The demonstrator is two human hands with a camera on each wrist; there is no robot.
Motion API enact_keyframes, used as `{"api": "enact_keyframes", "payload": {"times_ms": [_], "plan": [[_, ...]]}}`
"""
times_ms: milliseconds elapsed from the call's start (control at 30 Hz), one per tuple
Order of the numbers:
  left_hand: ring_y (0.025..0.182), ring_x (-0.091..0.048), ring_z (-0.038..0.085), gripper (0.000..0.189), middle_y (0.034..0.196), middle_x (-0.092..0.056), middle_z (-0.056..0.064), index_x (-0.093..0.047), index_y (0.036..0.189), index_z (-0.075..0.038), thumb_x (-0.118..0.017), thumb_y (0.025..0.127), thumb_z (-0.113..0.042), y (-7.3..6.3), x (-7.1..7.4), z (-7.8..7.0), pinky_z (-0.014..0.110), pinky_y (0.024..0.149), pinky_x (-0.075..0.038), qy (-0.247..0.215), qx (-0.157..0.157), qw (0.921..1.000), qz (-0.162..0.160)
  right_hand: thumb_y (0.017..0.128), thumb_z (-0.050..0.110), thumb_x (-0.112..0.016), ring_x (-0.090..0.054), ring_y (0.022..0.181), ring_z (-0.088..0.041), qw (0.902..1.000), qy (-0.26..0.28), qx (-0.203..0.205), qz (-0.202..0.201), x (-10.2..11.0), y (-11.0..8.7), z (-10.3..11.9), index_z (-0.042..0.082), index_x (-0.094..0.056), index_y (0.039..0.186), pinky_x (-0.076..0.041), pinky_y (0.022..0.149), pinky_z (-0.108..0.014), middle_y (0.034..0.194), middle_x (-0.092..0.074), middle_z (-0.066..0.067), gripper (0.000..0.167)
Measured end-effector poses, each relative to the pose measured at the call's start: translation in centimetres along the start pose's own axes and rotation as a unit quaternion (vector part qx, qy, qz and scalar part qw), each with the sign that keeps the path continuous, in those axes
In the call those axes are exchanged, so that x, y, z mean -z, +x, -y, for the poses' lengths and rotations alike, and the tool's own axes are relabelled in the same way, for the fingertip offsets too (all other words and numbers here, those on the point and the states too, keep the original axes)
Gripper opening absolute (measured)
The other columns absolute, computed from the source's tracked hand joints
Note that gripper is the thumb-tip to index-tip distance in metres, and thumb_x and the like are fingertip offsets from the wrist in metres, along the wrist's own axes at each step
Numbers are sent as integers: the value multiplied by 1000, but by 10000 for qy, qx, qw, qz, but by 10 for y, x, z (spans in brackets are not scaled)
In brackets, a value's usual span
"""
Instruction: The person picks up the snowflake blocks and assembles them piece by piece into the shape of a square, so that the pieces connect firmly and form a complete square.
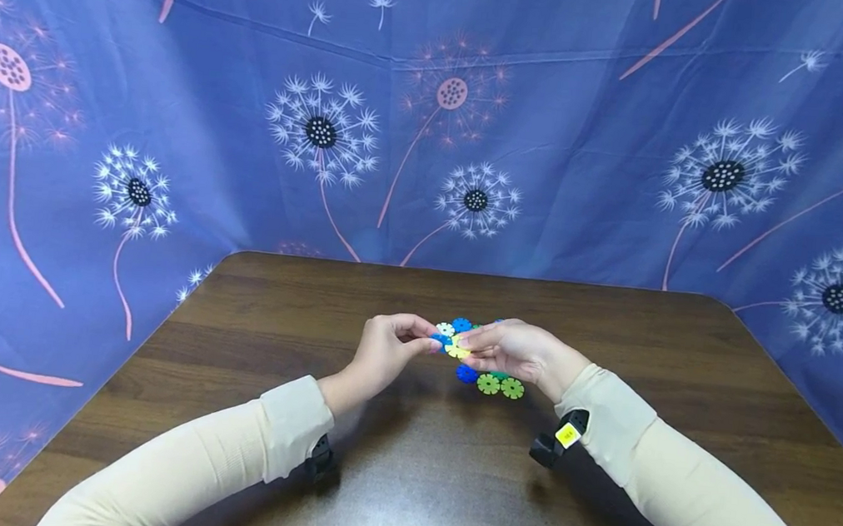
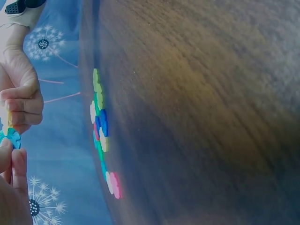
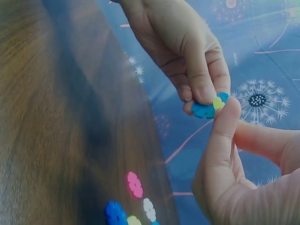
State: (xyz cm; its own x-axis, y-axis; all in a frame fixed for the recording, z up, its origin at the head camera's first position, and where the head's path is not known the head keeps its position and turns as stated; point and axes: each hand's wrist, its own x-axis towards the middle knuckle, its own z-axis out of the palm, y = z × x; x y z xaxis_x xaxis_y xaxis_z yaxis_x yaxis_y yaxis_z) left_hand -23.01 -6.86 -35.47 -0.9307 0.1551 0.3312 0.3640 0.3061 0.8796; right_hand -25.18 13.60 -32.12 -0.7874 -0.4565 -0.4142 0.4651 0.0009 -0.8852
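My left hand [image 1: 382,350] pinches a blue notched plastic disc [image 3: 202,111] between thumb and fingers. Between the fingertips of my right hand [image 1: 528,352] is a yellow notched disc [image 1: 457,350]. The two discs meet at their edges in front of me, held above the table; how deeply their slots interlock cannot be seen. In the right wrist view, a yellow edge [image 3: 218,103] crosses the blue disc. Loose-looking discs lie below and behind the hands: a white one [image 1: 445,329], a blue one [image 1: 462,324], a dark blue one [image 1: 466,374] and lime green ones [image 1: 489,384]. My right hand partly hides this group.
The brown wooden table [image 1: 253,298] reaches back to a blue dandelion-print cloth [image 1: 235,155]. A pink disc [image 3: 134,184] lies beside a white disc [image 3: 149,209] in the right wrist view. Black wrist devices [image 1: 560,439] sit at both cuffs.
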Motion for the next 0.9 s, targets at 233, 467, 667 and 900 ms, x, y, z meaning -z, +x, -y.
{"api": "enact_keyframes", "payload": {"times_ms": [233,467,667,900], "plan": [[70,-72,27,6,75,-74,11,-75,83,-3,-78,79,-5,-3,-1,2,36,64,-59,-115,-34,9999,-97,96,-3,-50,-61,69,-11,10000,-29,27,-38,-4,2,-2,-12,-49,119,-56,69,-18,82,-62,-7,24],[71,-72,27,8,78,-74,11,-75,86,-3,-78,79,-5,-2,3,-2,23,62,-56,-47,-207,9998,35,96,-2,-50,-61,71,-11,10000,-36,15,34,-3,2,2,-15,-43,128,-56,70,-19,84,-62,-8,35],[75,-69,16,20,90,-75,10,-75,98,-6,-80,78,-10,-1,8,-5,21,69,-56,190,-332,9987,330,97,-2,-50,-63,72,-12,9998,75,106,130,-1,0,3,-11,-48,121,-56,72,-20,86,-64,-8,26],[80,-70,17,35,105,-73,8,-72,110,-10,-82,76,-11,-2,6,-3,23,72,-56,-124,-23,9966,815,97,-1,-49,-64,75,-13,9996,95,122,222,-4,0,0,-7,-51,115,-56,72,-20,89,-64,-8,20]]}}
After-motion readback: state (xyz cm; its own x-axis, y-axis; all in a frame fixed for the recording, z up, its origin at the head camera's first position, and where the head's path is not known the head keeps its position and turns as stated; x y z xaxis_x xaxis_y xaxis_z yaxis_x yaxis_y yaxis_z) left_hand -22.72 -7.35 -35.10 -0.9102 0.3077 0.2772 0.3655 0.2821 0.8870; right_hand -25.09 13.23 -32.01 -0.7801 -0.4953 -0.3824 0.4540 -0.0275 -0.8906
